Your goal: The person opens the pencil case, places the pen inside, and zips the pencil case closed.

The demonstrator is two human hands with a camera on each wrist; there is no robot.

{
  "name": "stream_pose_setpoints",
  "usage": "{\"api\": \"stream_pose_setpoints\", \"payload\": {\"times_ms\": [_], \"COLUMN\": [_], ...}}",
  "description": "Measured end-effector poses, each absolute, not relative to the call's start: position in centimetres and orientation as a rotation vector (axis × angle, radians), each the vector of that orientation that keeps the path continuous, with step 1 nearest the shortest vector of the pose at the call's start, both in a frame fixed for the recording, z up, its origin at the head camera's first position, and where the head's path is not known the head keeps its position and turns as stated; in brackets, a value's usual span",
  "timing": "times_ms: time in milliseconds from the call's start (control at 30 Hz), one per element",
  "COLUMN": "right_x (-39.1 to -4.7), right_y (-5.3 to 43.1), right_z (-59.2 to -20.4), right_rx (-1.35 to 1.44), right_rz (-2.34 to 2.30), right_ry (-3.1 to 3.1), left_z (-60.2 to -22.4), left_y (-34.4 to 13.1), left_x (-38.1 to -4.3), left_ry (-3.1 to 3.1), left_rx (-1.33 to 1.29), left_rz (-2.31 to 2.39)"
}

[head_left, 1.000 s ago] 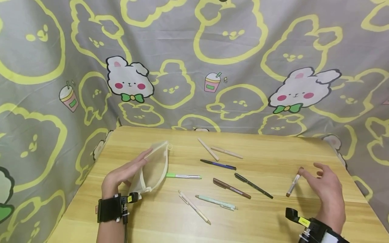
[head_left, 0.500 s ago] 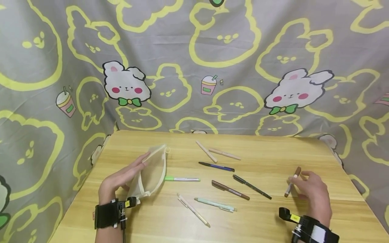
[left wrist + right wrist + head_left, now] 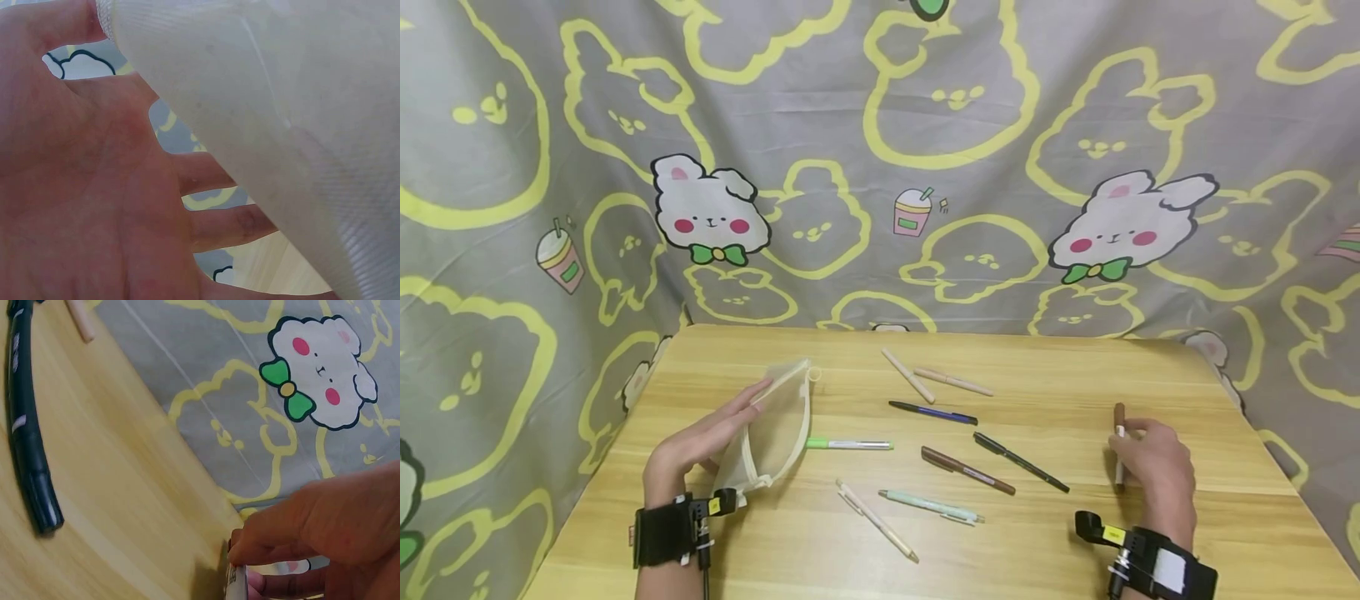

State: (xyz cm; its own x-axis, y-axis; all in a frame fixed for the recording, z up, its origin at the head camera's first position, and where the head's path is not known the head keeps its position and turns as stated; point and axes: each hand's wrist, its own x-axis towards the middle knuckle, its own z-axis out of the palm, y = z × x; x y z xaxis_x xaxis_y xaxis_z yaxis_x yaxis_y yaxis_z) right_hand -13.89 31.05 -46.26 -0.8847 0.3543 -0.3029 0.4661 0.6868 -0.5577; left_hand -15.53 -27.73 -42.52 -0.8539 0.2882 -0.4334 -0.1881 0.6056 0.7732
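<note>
My left hand holds a translucent zip pencil pouch at the table's left, its mouth spread toward the right. In the left wrist view the thumb lies at the edge of the pouch and the fingers pass behind it. At the right side, my right hand pinches a white marker with brown ends between thumb and fingers. The right wrist view shows part of this marker under the fingertips. A green marker lies just right of the pouch, its left end overlapped by it.
Mid-table lie a black pen, a brown marker, a mint pen, a cream pen and a blue pen. Two beige pens lie farther back. A patterned curtain hangs behind the table.
My right hand has closed its fingers on the brown-ended marker and shifted left with it, turning it more upright in the head view. The left hand keeps its hold on the pouch.
</note>
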Motion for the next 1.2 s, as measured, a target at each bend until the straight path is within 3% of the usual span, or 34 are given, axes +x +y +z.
{"api": "stream_pose_setpoints", "payload": {"times_ms": [1200], "right_x": [-16.0], "right_y": [21.2], "right_z": [-43.1], "right_rx": [0.095], "right_rz": [-1.400], "right_ry": [2.742], "left_z": [-42.8], "left_y": [-27.8], "left_x": [-15.4], "left_ry": [2.311], "left_rx": [0.043], "left_rz": [1.219]}}
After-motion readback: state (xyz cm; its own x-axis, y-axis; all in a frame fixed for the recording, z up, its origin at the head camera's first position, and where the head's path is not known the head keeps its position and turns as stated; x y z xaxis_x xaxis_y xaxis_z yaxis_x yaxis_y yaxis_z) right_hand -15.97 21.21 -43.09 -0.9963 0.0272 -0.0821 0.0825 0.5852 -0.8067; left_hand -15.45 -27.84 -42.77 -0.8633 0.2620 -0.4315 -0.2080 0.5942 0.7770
